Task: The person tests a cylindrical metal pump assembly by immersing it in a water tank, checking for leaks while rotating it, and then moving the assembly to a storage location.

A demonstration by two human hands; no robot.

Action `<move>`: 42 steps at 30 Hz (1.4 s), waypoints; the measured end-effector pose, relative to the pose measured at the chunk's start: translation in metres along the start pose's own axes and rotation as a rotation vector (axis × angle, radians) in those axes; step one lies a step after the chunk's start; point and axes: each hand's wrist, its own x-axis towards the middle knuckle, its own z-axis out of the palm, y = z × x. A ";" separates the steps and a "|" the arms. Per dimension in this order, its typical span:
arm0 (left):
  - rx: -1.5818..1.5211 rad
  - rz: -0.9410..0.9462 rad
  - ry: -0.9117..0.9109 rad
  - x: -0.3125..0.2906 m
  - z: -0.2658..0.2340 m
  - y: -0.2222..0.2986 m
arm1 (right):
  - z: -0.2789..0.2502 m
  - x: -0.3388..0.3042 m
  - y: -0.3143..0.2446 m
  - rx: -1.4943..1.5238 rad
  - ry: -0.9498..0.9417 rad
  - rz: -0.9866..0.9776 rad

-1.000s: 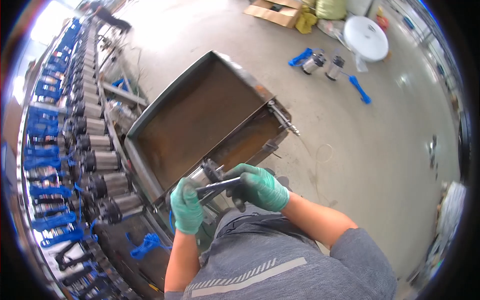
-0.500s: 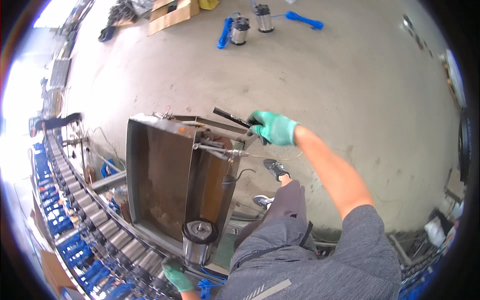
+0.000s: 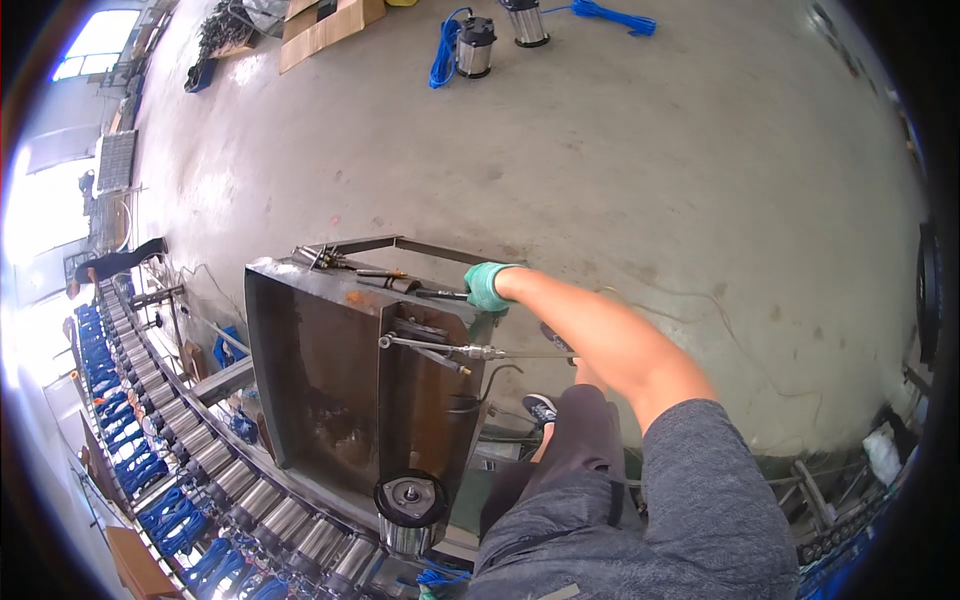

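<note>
My right hand (image 3: 487, 285), in a green glove, reaches out to the far rim of a rusty sheet-metal tray (image 3: 300, 370). Its fingers are closed on the end of a dark hand tool (image 3: 425, 292) that rests along that rim, beside other small tools (image 3: 325, 258). A steel rod with a brass fitting (image 3: 440, 350) juts from the tray's right side below my hand. A round metal cylinder (image 3: 410, 510) stands at the tray's near end. Only a sliver of green glove, my left hand (image 3: 424, 592), shows at the bottom edge.
A roller line (image 3: 200, 450) carrying several metal cylinders and blue cable bundles (image 3: 110, 400) curves along the left. Another person (image 3: 110, 265) bends at its far end. Two cylinders with blue cable (image 3: 475, 45) and flat cardboard (image 3: 320, 25) lie on the concrete floor.
One second ago both hands held the tool near the cylinder. My right hand then carried it out to the tray's far rim, now lower and resting there. My left hand dropped from sight.
</note>
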 end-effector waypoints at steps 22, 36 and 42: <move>-0.180 -0.003 0.064 -0.052 0.009 -0.216 | -0.003 0.047 -0.035 0.931 0.002 0.411; -0.532 -0.096 0.570 -0.001 0.002 -0.263 | -0.060 -0.084 -0.098 0.393 0.725 0.138; -0.746 -0.348 1.002 0.103 -0.066 -0.321 | 0.057 -0.152 -0.271 -0.011 0.227 -0.224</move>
